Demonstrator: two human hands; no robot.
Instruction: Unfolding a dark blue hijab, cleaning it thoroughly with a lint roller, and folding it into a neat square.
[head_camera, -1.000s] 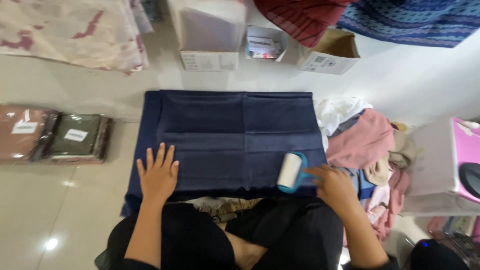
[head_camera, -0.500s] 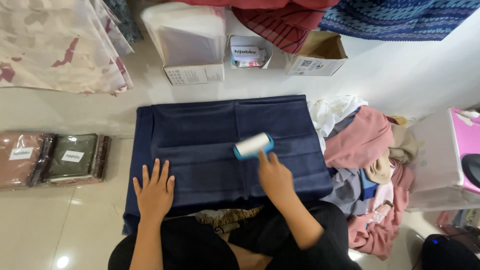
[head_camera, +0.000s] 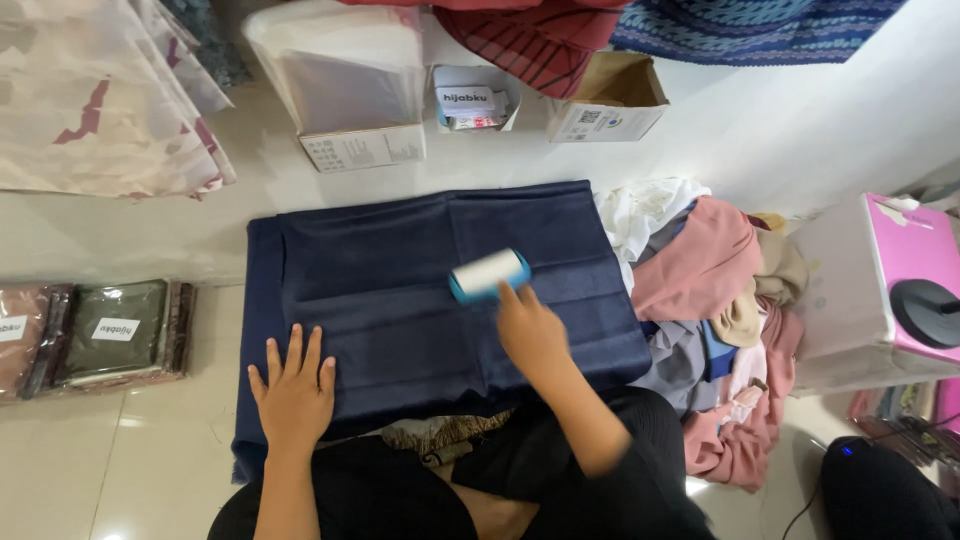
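— What are the hands doing?

— The left hand (head_camera: 293, 390) lies flat, fingers spread, on the near left part of the navy cloth (head_camera: 420, 290). The right hand (head_camera: 533, 335) grips the handle of a lint roller (head_camera: 488, 274); the handle itself is hidden, I think under the fingers.

— Where is the roller?

— Just beyond the right hand, its white roll resting on the middle of the cloth, well apart from the left hand.

— And around them?

— A heap of clothes (head_camera: 715, 300) lies right of the right hand; packed fabrics (head_camera: 95, 335) lie left of the left hand on the floor (head_camera: 150, 460); boxes (head_camera: 360, 90) stand beyond the cloth.
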